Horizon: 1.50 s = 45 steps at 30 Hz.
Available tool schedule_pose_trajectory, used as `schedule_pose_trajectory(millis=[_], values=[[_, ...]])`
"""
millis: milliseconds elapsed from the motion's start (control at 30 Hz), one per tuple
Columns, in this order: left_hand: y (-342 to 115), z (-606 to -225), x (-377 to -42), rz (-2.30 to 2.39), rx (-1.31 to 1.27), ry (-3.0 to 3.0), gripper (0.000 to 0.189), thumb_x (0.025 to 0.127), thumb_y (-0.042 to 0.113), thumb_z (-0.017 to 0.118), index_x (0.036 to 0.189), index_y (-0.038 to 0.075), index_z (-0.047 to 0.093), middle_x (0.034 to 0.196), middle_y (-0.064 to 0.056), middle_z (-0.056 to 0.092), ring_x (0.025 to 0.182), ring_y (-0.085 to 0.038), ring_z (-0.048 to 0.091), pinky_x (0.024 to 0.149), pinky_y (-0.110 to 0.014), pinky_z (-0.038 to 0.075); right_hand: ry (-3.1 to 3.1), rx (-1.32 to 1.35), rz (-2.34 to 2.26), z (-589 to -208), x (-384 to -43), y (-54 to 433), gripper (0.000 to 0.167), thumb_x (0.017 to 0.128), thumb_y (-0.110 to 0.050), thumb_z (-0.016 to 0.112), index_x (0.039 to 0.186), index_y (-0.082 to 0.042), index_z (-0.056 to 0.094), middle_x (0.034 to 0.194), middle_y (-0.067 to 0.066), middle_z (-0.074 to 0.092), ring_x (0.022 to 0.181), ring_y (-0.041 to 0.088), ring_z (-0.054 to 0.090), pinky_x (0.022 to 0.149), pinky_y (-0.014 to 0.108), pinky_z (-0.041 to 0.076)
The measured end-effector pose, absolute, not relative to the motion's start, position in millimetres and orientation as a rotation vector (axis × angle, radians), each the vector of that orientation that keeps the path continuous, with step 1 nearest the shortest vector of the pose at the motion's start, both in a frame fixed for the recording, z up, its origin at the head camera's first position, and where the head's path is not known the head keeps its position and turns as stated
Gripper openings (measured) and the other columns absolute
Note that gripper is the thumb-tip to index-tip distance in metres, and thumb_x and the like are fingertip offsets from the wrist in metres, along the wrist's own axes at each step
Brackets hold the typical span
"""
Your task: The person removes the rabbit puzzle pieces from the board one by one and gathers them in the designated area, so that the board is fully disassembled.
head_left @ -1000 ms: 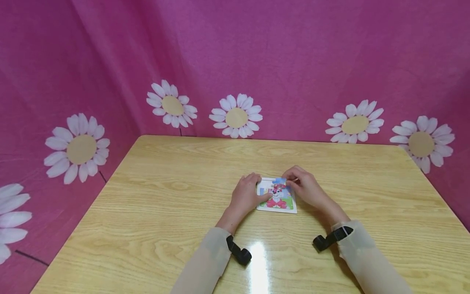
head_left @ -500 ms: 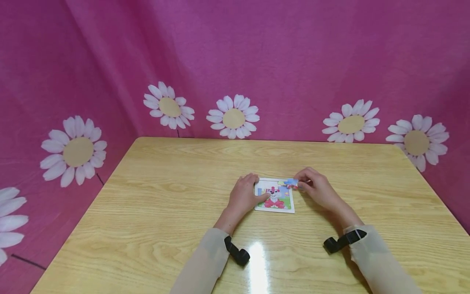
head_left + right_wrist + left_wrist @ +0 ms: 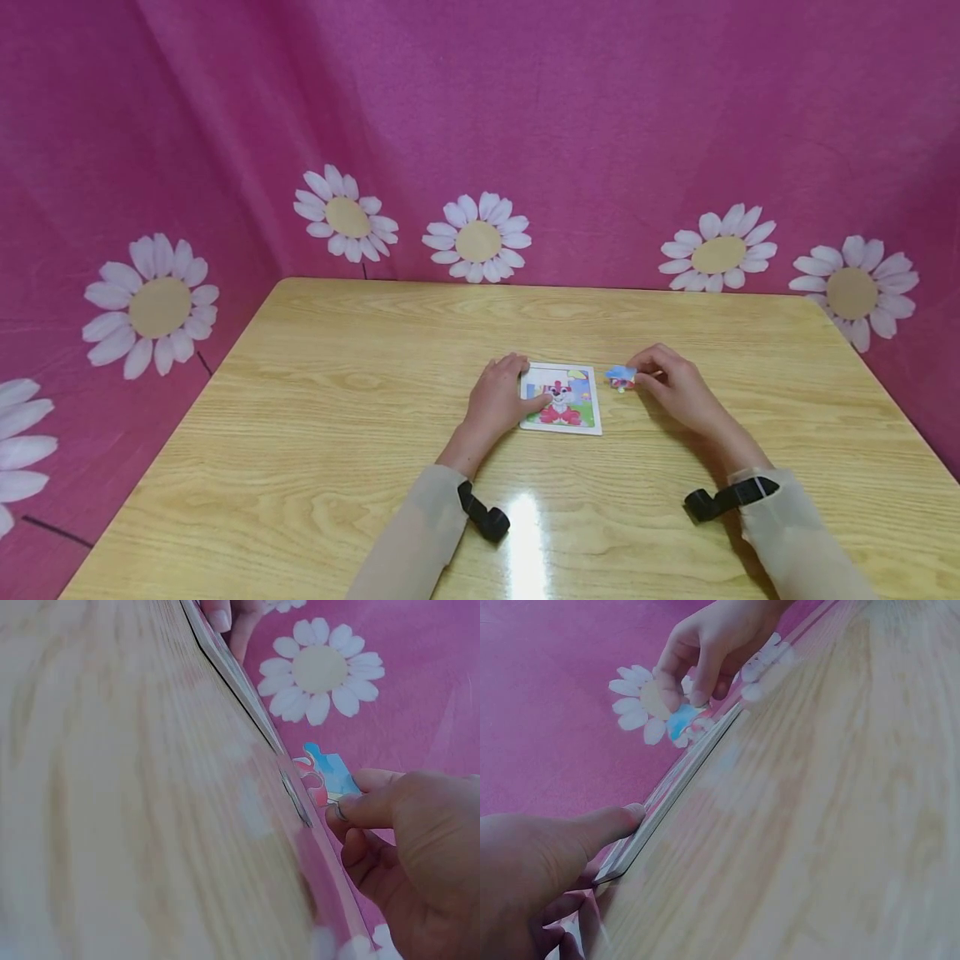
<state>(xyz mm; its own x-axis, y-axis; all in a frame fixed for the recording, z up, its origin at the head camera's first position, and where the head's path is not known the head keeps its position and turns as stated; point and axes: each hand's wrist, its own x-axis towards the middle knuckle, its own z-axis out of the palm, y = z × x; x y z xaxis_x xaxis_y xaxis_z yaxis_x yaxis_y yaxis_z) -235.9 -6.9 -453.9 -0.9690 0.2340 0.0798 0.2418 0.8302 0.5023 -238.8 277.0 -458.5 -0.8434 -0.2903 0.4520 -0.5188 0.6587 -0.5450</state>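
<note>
In the head view, a square picture puzzle board (image 3: 564, 417) with a white frame lies flat on the table. It shows a pink and white cartoon animal, with a pale bare patch at its upper left. My left hand (image 3: 498, 398) grips the board's left side, thumb over the picture and fingers along the edge. Just right of the board, my right hand (image 3: 675, 387) pinches a blue and red jigsaw piece (image 3: 619, 374) between thumb and fingertips. The right wrist view shows this piece (image 3: 334, 774) tilted up, apart from the board (image 3: 232, 675).
Around the board spreads a light wood-grain table (image 3: 360, 400). A pink cloth (image 3: 585, 125) printed with white daisies hangs behind it and at the left. Black straps with small cameras sit on both wrists. A bright reflection (image 3: 528, 542) lies near the front.
My right hand has lifted the jigsaw piece off the board's upper right and carried it rightward, uncovering a yellow patch there. The left hand keeps its grip on the board.
</note>
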Motion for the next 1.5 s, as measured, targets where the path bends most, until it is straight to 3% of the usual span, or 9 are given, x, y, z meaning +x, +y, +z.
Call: schedule_pose_trajectory(millis=[333,600,1133,1233,1500], values=[[-7.6,-453.3,-235.1,-0.819,-0.404,-2.98,0.063,0.083,0.05,0.073,0.129,0.01,0.059,0.137,-0.003,0.059,0.13,-0.021,0.052,0.113,-0.035,0.043,-2.558,0.607,0.952,-457.7,-234.5,298.8,0.019,0.084,0.013,0.065,0.096,-0.001,0.066,0.092,0.009,0.064,0.083,-0.009,0.052,0.071,0.002,0.045],[-7.6,-453.8,-235.8,-0.818,-0.397,-2.994,0.064,0.084,0.051,0.073,0.132,0.01,0.059,0.141,-0.004,0.057,0.137,-0.02,0.048,0.12,-0.036,0.035,-2.537,0.616,0.968,-459.6,-230.9,307.2,0.019,0.083,0.016,0.065,0.095,0.001,0.064,0.089,0.01,0.062,0.083,-0.014,0.051,0.07,0.001,0.045],[-7.3,-455.1,-236.2,-0.84,-0.41,-2.982,0.062,0.084,0.049,0.073,0.129,0.009,0.059,0.136,-0.003,0.059,0.13,-0.019,0.053,0.121,-0.035,0.033,-2.604,0.573,0.933,-458.9,-233.7,313.2,0.019,0.082,0.013,0.067,0.096,-0.001,0.066,0.087,0.009,0.063,0.078,-0.01,0.048,0.067,0.007,0.041],[-7.2,-455.5,-236.5,-0.834,-0.408,-2.99,0.062,0.084,0.05,0.072,0.13,0.01,0.059,0.137,-0.003,0.059,0.132,-0.018,0.052,0.123,-0.035,0.029,-2.635,0.57,0.926,-459.1,-235.2,315.5,0.019,0.083,0.012,0.067,0.097,-0.001,0.067,0.088,0.01,0.063,0.079,-0.01,0.047,0.068,0.006,0.042],[-7.6,-453.9,-236.4,-0.825,-0.419,-2.975,0.06,0.084,0.049,0.073,0.127,0.009,0.06,0.135,-0.003,0.06,0.131,-0.018,0.053,0.121,-0.035,0.032,-2.713,0.572,0.888,-457.4,-239.2,319.1,0.02,0.086,0.009,0.066,0.103,-0.001,0.067,0.095,0.012,0.065,0.081,-0.009,0.047,0.07,0.007,0.042]])
